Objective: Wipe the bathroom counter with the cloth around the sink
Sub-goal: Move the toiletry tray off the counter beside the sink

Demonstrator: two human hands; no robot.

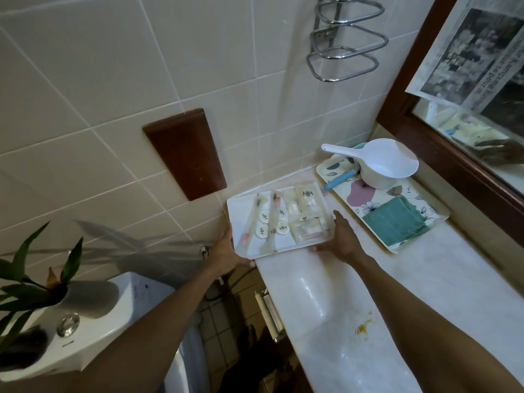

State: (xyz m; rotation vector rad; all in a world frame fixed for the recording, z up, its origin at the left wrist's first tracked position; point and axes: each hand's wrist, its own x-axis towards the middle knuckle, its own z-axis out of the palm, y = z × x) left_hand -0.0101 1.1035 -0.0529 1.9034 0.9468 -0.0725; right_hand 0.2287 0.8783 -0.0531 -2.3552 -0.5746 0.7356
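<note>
Both forearms reach out; left hand (226,251) and right hand (341,239) clamp the white toiletry tray (286,245); tilting could spill toiletries; teal cloth (395,222) lies unused on floral tray (377,199) beside it.

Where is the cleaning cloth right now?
The folded teal cloth lies on the near end of the floral tray, right of the white tray both hands hold, untouched.

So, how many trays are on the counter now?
2. The white tray with toiletries is at the counter's left end, held by both hands. The flowered tray is beside it, near the mirror, carrying the scoop and cloth.
</note>
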